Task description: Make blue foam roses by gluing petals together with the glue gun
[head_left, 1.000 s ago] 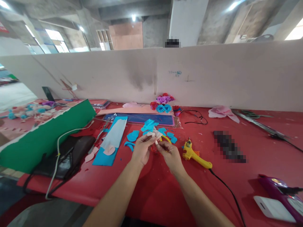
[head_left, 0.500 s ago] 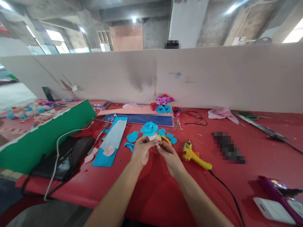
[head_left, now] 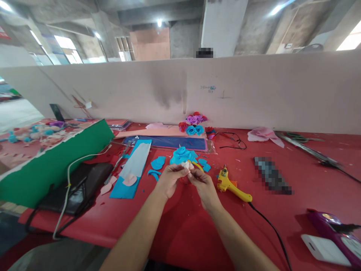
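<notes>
Between my two hands is a blue paper flower (head_left: pixel 182 155), held above the table, its crumpled whitish base (head_left: pixel 186 165) turned toward me. My left hand (head_left: pixel 168 181) is closed, thumb and fingers pinching that base from the left. From the right, my right hand (head_left: pixel 203 184) is also closed, its fingertips pinched on the lower edge of the same pale base, close to the left thumb. Behind the flower lie cut blue paper petals (head_left: pixel 205 165) and the yellow handle (head_left: pixel 197 165) of a tool, partly hidden by my fingers. More blue petals (head_left: pixel 158 162) lie left of it.
A yellow glue gun (head_left: pixel 229 184) with a black cord lies right of my hands. On the left are folded blue paper (head_left: pixel 124 192), a black bag (head_left: pixel 76 188) and a green panel (head_left: pixel 56 165). Finished paper flowers (head_left: pixel 194 126) and glasses (head_left: pixel 234 141) sit toward the partition.
The blue flower has tipped away from me and dropped slightly, so its pale base shows more. Both hands have turned and come closer together at the base.
</notes>
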Demonstrator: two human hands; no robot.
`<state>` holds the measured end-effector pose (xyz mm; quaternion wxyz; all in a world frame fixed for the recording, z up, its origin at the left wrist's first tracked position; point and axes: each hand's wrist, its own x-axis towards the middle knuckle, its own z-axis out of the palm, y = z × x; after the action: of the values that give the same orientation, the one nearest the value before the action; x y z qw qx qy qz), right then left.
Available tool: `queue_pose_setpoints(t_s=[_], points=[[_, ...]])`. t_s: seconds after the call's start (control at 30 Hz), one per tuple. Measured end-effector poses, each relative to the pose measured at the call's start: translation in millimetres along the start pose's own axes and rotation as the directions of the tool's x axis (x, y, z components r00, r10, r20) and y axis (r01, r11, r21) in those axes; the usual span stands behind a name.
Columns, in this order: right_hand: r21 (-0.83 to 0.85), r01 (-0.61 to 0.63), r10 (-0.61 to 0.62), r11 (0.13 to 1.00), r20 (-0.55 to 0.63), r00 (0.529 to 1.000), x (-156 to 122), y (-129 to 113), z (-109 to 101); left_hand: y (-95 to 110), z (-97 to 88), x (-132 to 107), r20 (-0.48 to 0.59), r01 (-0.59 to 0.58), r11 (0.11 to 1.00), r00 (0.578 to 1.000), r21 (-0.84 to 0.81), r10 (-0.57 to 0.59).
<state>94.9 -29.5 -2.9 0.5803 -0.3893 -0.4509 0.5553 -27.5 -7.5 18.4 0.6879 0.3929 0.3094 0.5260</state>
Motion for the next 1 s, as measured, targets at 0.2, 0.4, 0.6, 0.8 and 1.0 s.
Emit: queue_pose_setpoints(t_s=[0.2, 0.4, 0.6, 0.8, 1.0], points=[[0.083, -0.036, 0.036, 0.996, 0.003, 0.999, -1.4, -1.6, 3.0, 1.8, 2.4, 0.3, 0.003, 0.011, 0.999, 1.000, -0.033, -0.011], [0.246, -0.175, 0.143, 0.953, 0.143, 0.979, -2.5, -3.0, -0.4, 1.9, -0.4, 0.6, 0.055, 0.070, 0.993, 0.996, -0.098, -0.064], [0.346, -0.340, 0.228, 0.874, 0.325, 0.918, -4.3, -2.7, -4.8, 3.4, -5.6, -2.2, 0.128, 0.147, 0.987, 0.982, -0.060, -0.138], [-0.073, 0.057, -0.051, 0.996, 0.085, 0.995, -4.6, -8.5, -1.3, 4.7, 4.5, -1.6, -0.055, 0.012, 0.996, 0.998, -0.092, -0.017], [-0.369, 0.248, -0.271, 0.896, -0.009, 0.963, -5.0, -10.1, -1.5, 0.8, 4.7, 0.7, -0.032, -0.011, 0.997, 0.999, -0.075, 0.009]])
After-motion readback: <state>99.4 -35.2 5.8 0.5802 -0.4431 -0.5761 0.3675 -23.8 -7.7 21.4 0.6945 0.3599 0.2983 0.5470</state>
